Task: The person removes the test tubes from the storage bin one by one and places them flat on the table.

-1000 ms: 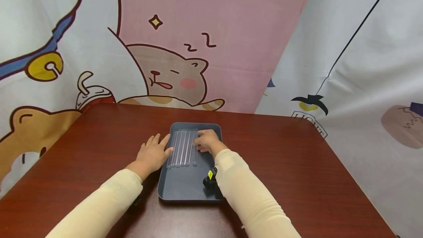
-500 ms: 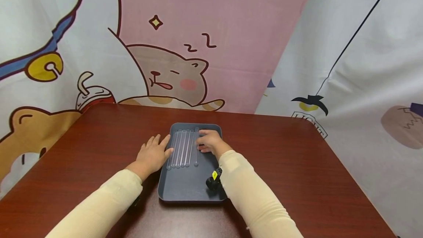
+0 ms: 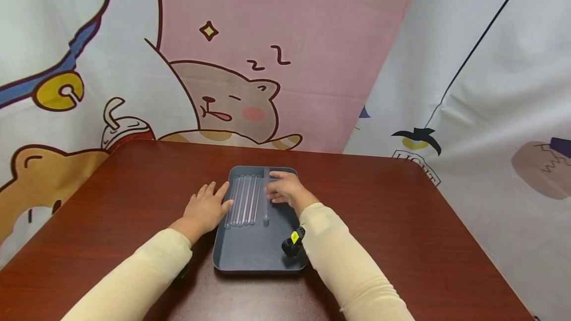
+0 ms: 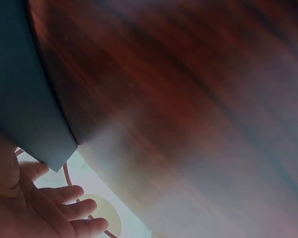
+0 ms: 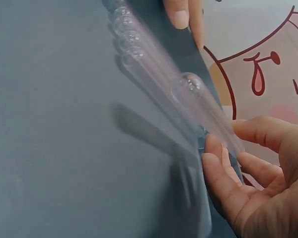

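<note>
A grey tray (image 3: 250,254) holds several clear test tubes (image 3: 241,202) side by side in its left half. My right hand (image 3: 285,191) pinches one clear test tube (image 5: 198,96) between thumb and fingers; the right wrist view shows it raised, with its shadow on the tray floor. Its rounded end points towards me in the head view, right of the row. My left hand (image 3: 206,211) is spread at the tray's left edge, thumb and index fingertips right by the rim. In the left wrist view, its straight fingers (image 4: 77,210) hold nothing.
The tray lies on a reddish-brown wooden table (image 3: 379,222). A small black wrist camera (image 3: 292,246) with a yellow mark hangs under the right sleeve, over the tray's near right part. Behind stands a cartoon-printed cloth (image 3: 321,63).
The right hand has drawn one test tube away from the row to the right and lifted it, widening the gap. My left hand stays in place.
</note>
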`<act>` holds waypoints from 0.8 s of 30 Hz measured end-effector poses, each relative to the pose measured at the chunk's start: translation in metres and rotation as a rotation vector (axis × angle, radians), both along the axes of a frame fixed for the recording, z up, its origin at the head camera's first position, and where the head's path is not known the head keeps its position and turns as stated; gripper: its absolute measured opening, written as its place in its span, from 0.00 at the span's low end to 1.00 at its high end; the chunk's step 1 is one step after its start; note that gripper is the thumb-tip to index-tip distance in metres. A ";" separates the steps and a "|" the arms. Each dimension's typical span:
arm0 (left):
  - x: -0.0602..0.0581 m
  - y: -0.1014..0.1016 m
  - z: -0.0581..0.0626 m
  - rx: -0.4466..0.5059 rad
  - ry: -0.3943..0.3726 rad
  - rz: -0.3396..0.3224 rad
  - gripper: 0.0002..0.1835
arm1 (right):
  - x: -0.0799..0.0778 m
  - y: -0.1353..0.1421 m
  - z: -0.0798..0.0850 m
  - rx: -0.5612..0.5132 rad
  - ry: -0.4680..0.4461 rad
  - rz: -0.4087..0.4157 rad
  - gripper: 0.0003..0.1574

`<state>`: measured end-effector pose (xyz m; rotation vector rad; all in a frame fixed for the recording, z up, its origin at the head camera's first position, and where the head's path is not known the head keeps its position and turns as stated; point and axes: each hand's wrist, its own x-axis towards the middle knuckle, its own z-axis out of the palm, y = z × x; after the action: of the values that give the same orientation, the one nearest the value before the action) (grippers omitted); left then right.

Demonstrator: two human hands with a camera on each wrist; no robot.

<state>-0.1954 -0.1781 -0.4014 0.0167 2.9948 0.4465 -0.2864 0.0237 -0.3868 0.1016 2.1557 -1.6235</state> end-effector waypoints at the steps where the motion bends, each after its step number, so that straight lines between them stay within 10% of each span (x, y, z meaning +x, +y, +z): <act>1: 0.000 0.000 0.000 0.002 -0.001 0.000 0.33 | 0.000 0.001 0.002 -0.001 0.005 0.002 0.39; 24: 0.001 0.001 0.001 0.024 -0.019 0.007 0.33 | 0.014 0.044 0.028 -0.012 0.084 0.028 0.38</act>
<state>-0.1942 -0.1772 -0.4006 0.0042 2.9716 0.4805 -0.2722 0.0678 -0.3587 -0.0006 2.1990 -1.6526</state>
